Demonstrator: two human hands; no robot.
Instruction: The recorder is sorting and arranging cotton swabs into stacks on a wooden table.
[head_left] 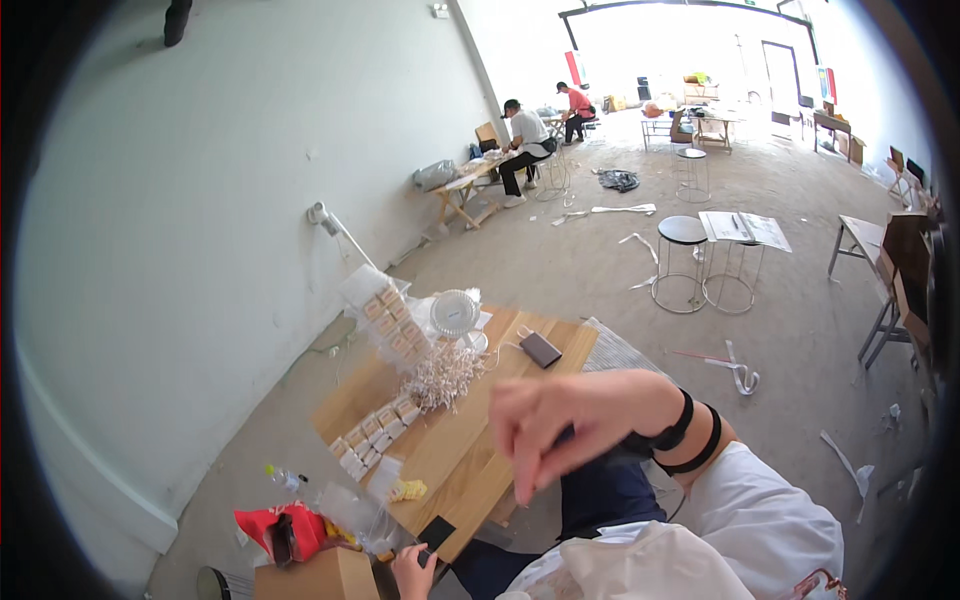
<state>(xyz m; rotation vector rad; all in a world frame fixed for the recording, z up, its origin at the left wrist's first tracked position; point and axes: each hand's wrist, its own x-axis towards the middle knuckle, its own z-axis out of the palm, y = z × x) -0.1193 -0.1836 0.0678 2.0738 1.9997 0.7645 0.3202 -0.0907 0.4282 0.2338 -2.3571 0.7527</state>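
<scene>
My right hand is raised over the near right side of the wooden table, its bent fingers drawn together and pointing down. It is slightly blurred, and whatever the fingertips may hold cannot be made out. Down at the table's near corner, my left hand is closed around a small black object. A flat black square lies on the tabletop just beyond it. Further back are a pile of thin white strips and rows of small white-and-tan boxes.
A white fan, a grey power bank and bagged small boxes occupy the table's far part. A yellow crumpled piece lies nearer. Left of me are a cardboard box and a red bag. Two people sit working beyond.
</scene>
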